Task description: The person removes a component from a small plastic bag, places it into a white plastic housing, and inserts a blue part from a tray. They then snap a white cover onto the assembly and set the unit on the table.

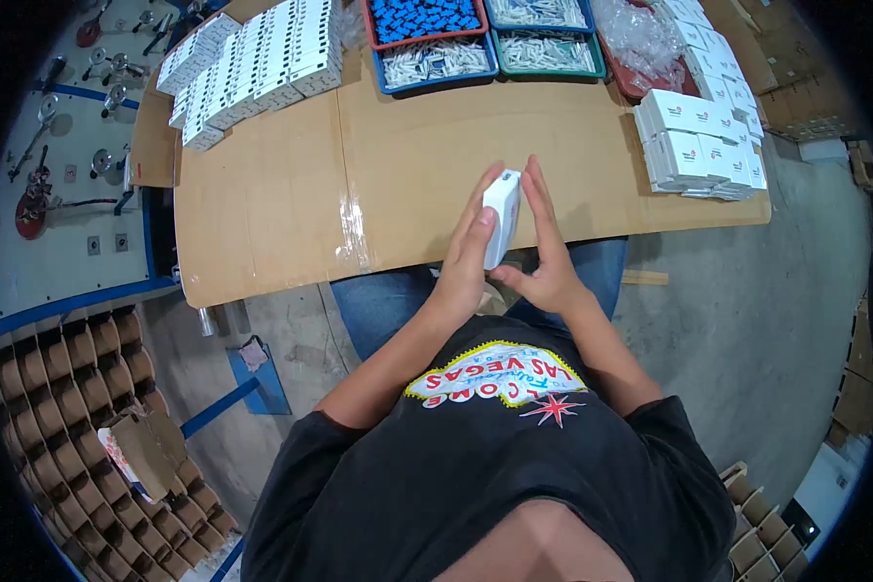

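Observation:
A small white box (501,219) stands on edge, slightly tilted, between my two hands above the table's near edge. My left hand (461,270) grips it from the left, its thumb along the broad face and its fingers behind. On the other side, my right hand (556,264) is open, with long straight fingers pointing away from me. Its thumb comes in close to the box's lower end. The side of the box towards my right palm is partly hidden.
Brown cardboard (262,209) covers the table. White boxes with black marks (262,63) are stacked back left, more white boxes (694,145) at right. Along the back are a red bin (432,43) of blue pieces, blue (441,85) and green (553,77) bins of white pieces, and plastic bags (640,39).

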`<act>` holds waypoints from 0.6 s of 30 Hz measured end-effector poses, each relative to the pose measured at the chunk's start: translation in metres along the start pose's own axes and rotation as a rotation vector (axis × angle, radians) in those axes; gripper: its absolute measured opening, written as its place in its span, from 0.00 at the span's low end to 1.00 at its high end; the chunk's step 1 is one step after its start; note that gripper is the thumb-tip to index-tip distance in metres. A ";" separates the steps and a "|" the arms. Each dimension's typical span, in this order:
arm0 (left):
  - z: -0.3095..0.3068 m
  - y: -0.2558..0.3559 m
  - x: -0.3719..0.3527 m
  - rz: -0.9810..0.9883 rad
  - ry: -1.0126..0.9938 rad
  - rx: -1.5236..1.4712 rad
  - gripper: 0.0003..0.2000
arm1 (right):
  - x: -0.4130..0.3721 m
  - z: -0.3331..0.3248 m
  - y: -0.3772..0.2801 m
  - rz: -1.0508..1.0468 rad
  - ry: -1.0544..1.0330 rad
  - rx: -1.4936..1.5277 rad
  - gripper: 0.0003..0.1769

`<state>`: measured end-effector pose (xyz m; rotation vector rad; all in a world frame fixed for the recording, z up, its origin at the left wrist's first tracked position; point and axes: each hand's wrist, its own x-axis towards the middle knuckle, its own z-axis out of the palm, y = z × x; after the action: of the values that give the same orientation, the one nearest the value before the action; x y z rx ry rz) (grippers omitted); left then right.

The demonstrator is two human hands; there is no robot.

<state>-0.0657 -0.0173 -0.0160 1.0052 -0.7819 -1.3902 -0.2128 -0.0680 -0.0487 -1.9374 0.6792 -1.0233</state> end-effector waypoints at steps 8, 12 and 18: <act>0.000 -0.013 0.002 0.201 -0.048 0.081 0.42 | 0.000 -0.005 -0.005 0.179 0.013 0.353 0.52; 0.013 0.009 -0.003 0.023 0.042 -0.117 0.38 | 0.007 -0.010 -0.006 0.164 0.028 0.295 0.43; 0.012 0.017 -0.006 -0.483 0.050 -0.288 0.30 | 0.012 -0.011 -0.014 -0.078 -0.048 -0.048 0.41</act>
<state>-0.0697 -0.0139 0.0053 1.0331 -0.2920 -1.8201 -0.2147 -0.0749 -0.0282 -2.0381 0.6101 -1.0125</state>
